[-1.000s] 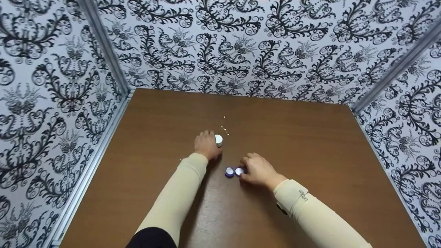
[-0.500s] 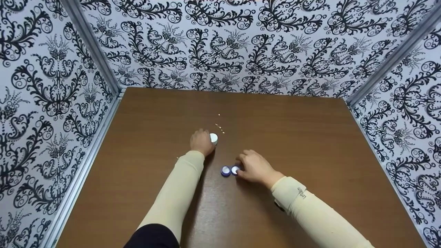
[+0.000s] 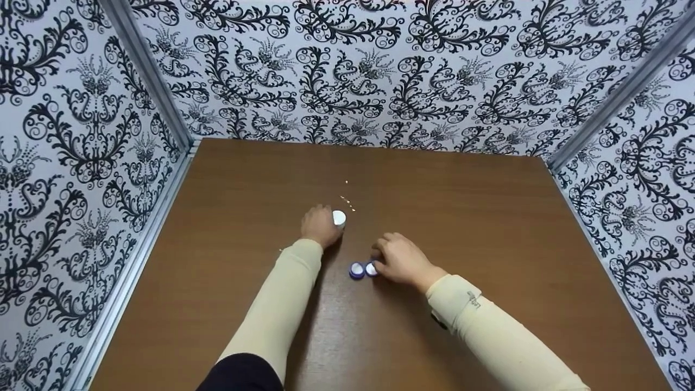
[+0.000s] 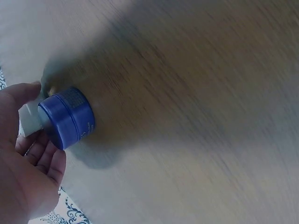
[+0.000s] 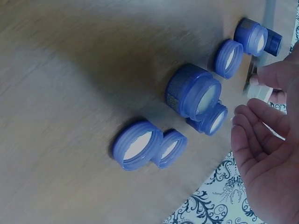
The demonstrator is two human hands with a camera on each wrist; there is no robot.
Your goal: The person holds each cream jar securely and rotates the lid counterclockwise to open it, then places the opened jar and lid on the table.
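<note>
Judging by the pose, at the stage of steadying a white round container (image 3: 340, 218) in the curled left hand (image 3: 319, 227), at its 3 o'clock, with a lettered blue jar (image 4: 70, 116) close by in the left wrist view. Hovering the right hand (image 3: 403, 262), loosely curved with a gap at the thumb and apparently holding nothing, beside two blue-rimmed round pieces (image 3: 357, 270) at its 9 o'clock; impossible to tell whether touching the nearer. Next, likely calling for a careful pinch there, without nudging the neighbouring piece.
</note>
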